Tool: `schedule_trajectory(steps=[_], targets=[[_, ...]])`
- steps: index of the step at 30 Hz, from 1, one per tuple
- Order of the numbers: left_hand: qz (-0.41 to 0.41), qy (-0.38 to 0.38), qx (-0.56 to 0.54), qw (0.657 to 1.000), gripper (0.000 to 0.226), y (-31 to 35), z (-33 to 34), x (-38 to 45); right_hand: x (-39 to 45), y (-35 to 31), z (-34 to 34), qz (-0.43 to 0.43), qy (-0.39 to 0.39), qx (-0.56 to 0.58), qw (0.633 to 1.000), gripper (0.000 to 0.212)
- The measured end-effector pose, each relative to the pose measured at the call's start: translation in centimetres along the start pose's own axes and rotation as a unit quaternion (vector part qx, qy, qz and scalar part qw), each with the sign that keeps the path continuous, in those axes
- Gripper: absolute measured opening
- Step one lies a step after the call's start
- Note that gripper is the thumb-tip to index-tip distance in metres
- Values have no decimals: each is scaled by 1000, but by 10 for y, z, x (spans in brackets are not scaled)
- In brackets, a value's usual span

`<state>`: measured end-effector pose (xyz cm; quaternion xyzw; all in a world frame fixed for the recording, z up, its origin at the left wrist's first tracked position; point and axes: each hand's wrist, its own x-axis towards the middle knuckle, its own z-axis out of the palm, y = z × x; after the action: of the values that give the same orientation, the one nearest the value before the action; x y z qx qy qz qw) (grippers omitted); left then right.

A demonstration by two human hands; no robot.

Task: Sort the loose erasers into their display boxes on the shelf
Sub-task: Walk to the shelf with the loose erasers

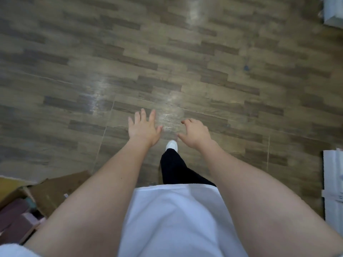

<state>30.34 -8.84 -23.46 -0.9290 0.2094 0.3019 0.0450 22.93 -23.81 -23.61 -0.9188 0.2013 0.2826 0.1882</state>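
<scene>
— Erasers: we find none in the head view, and no display boxes or shelf that we can make out either, so we cannot tell where they lie. What do we have instead?

— Mostly floor (185, 62), brown wood-pattern planks with 2 pale glares on it. Our 2 bare arms reach forward and down over it.

— And the hands?

— Our left hand (143, 128) is flat, back up, its fingers (152, 115) straight and spread apart, thumb out to the side. It holds nothing. Our right hand (194, 133) sits just beside it, apart from it, with its fingers (187, 121) loosely curled downward and the thumb pointing toward the left hand. We see nothing in it (the palm faces away from us, so only the back shows).

— Below the hands?

— A white shirt (170, 219) fills the bottom middle. From under it comes 1 black trouser leg (174, 169) ending in a white shoe (172, 145), which shows between the 2 wrists.

— Anything at the edges?

— At the lower left an open cardboard box (55, 190) with purplish and pink packets inside, too blurred to name. Along the right edge stand white things (332, 182), blurred as well, and another pale corner (333, 12) at the top right.
</scene>
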Motion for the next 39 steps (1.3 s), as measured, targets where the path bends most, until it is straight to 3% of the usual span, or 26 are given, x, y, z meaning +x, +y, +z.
schedule_trajectory(steps=[8, 15, 29, 39], targets=[[-32, 15, 22, 999, 57, 31, -82, 98, 98, 23, -100, -17, -7, -2, 1000, 63], [-51, 11, 20, 998, 56, 44, -129, 166, 176, 19, -159, -33, 23, 25, 999, 56], [-30, 23, 2, 999, 55, 4, -266, 368, 370, -45, -292, -57, 3, -14, 998, 49], [-16, 8, 57, 998, 57, -23, -364, 499, 485, -70, -367, 10, -31, -5, 999, 49]])
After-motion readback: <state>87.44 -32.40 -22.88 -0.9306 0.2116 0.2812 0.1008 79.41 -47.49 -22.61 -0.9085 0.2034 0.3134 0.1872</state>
